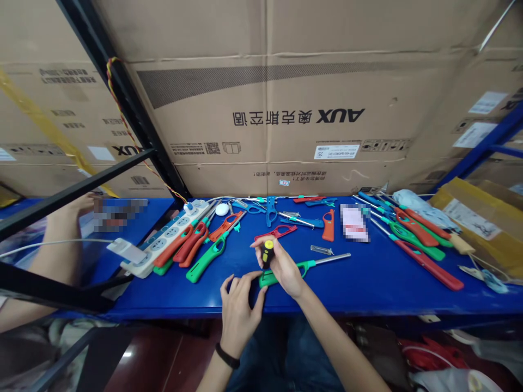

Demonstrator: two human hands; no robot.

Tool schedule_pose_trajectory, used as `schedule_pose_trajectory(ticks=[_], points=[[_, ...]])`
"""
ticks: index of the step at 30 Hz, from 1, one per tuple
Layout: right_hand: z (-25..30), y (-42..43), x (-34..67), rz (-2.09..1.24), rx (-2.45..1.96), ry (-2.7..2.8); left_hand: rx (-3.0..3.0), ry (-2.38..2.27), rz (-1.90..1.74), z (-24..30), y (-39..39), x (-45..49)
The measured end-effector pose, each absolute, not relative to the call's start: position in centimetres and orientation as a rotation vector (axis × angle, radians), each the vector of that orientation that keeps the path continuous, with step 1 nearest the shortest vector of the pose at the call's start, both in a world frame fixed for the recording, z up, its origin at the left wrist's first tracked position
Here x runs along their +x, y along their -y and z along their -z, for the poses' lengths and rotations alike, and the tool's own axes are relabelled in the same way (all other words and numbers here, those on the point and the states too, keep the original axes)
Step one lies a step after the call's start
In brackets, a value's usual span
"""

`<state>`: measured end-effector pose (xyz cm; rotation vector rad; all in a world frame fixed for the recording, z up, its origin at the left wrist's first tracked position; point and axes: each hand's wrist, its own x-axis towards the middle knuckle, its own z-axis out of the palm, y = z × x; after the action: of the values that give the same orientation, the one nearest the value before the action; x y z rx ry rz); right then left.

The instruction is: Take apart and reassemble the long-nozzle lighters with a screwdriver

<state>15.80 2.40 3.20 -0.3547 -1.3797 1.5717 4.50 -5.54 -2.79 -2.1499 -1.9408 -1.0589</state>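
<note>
Green lighter (269, 279) is laid on bench (171, 296), right of power strip (165, 237), long axis running sideways, metal tube (335, 258) pointed away from strip. Handle is pinched at its end by left hand (240, 300), fingers half curled, nearer the strip. Screwdriver (267, 251) is gripped in curled right hand (287, 272), stood nearly upright over handle. Handle: bright green, partly covered by hands.

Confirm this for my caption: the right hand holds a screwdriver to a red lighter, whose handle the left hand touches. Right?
Not quite: the head view shows that the lighter is green. The right hand, screwdriver and left hand are as stated.
</note>
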Motion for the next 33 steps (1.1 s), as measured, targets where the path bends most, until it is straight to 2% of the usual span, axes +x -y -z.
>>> schedule_pose_trajectory(ticks=[16, 21, 26, 33], points=[[-4.0, -1.9, 16.1, -1.486, -0.375, 1.450, -2.146, 1.939, 1.074, 3.0, 5.6, 4.5], [-3.3, -1.9, 15.1, -1.431, -0.316, 1.281, -2.174, 1.957, 1.077, 2.8, 5.6, 4.5], [-2.9, -1.6, 15.1, -1.511, -0.338, 1.311, -2.160, 1.956, 1.071, 2.8, 5.6, 4.5], [-4.2, -1.2, 16.9, -1.251, -0.417, 1.546, -2.188, 1.901, 1.014, 2.9, 5.5, 4.4]])
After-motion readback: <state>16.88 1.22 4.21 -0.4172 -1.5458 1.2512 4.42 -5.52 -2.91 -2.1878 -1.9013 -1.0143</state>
